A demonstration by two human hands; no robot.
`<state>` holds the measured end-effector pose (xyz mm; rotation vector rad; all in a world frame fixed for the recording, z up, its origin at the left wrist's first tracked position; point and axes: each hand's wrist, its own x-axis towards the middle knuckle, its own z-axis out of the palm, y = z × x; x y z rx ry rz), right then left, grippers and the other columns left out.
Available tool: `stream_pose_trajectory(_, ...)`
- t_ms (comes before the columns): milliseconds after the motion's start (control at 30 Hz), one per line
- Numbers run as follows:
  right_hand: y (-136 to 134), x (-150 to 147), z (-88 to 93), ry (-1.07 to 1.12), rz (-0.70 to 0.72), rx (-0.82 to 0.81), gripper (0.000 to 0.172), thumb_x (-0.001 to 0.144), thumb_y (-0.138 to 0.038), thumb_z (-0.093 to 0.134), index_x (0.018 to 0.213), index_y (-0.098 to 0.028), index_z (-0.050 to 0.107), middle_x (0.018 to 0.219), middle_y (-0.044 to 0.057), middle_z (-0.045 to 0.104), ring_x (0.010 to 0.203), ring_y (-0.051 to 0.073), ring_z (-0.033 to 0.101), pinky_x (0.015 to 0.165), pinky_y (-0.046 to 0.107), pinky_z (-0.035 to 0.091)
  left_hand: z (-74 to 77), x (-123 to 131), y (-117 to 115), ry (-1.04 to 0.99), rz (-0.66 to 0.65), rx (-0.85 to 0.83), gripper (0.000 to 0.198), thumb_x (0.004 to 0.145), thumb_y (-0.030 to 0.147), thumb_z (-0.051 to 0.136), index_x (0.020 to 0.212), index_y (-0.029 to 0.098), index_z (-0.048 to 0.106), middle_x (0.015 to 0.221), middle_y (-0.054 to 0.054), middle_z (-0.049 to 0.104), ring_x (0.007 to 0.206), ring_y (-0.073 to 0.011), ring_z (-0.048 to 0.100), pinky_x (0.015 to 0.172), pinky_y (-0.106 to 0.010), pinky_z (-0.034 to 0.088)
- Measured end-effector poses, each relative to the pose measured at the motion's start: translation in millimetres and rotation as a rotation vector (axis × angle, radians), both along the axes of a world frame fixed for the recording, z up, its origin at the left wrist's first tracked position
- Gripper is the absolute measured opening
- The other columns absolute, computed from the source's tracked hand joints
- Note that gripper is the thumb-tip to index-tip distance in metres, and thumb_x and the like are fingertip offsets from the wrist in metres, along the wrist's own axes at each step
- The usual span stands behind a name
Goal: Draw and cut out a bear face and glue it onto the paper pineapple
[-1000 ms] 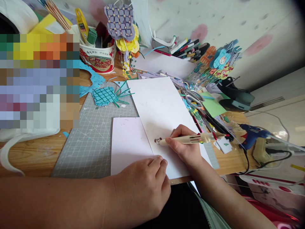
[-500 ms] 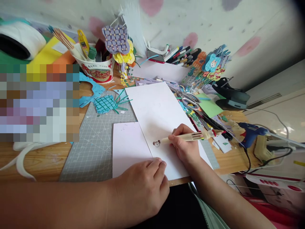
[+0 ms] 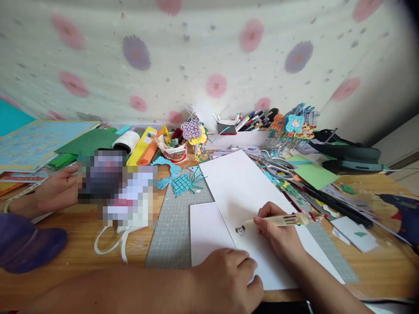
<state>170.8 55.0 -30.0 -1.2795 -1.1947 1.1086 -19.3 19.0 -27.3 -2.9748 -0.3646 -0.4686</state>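
My right hand (image 3: 278, 233) is closed around a cream multicolour pen (image 3: 288, 219). Its tip end is just right of a small drawn animal face (image 3: 240, 230), which has dark ears, on a white sheet of paper (image 3: 244, 183). My left hand (image 3: 231, 279) rests on the sheet's lower left edge, its fingers curled and close together; nothing shows in them. A second white sheet (image 3: 206, 222) lies partly beneath, on a grey cutting mat (image 3: 170, 231).
Another person's hand (image 3: 59, 192) and a purple cap (image 3: 29, 244) are at left, by pixelated items. A blue paper cutout (image 3: 183, 184), a tub of tools (image 3: 175, 152), scissors (image 3: 278, 168), green paper (image 3: 314, 172) and a glue gun (image 3: 401, 213) surround the mat.
The view has tilted up and swung left, bringing in more wall, the other person's hand and the cap. Both my hands, the pen and the drawn face look nearly unchanged on the paper.
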Motion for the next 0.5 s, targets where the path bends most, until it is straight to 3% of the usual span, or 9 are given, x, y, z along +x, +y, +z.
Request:
stream_pose_trajectory(167,1,0,1.1,-0.011,0.034,-0.021,0.034,0.072,-0.047,0.073,0.062,-0.023,0.052,0.050,-0.003,0.053,0.046,0.015,0.045,0.045,0.027,0.031,3.9,1,6,0.003,-0.019,-0.052,0.017,0.091,0.029,0.056,0.080,0.016,0.057,0.074,-0.005,0.061,0.072,-0.0164,0.062,0.069,-0.027,0.054)
stream_pose_trajectory(367,1,2,1.2,-0.042,0.052,-0.019,0.036,0.074,-0.048,0.074,0.063,-0.022,0.052,0.053,-0.002,0.054,0.049,0.014,0.041,0.047,0.026,0.028,8.9,1,11,-0.085,-0.019,-0.079,0.017,0.087,0.023,0.058,0.072,0.017,0.054,0.068,-0.001,0.056,0.062,-0.0161,0.057,0.049,-0.028,0.047)
stream_pose_trajectory(500,-2,1,3.9,-0.050,0.058,-0.027,0.037,0.076,-0.051,0.072,0.065,-0.021,0.055,0.052,-0.002,0.053,0.049,0.013,0.042,0.047,0.026,0.028,10.8,0,11,-0.091,-0.033,-0.091,0.016,0.088,0.021,0.057,0.073,0.016,0.055,0.070,-0.002,0.058,0.065,-0.0168,0.060,0.054,-0.028,0.050)
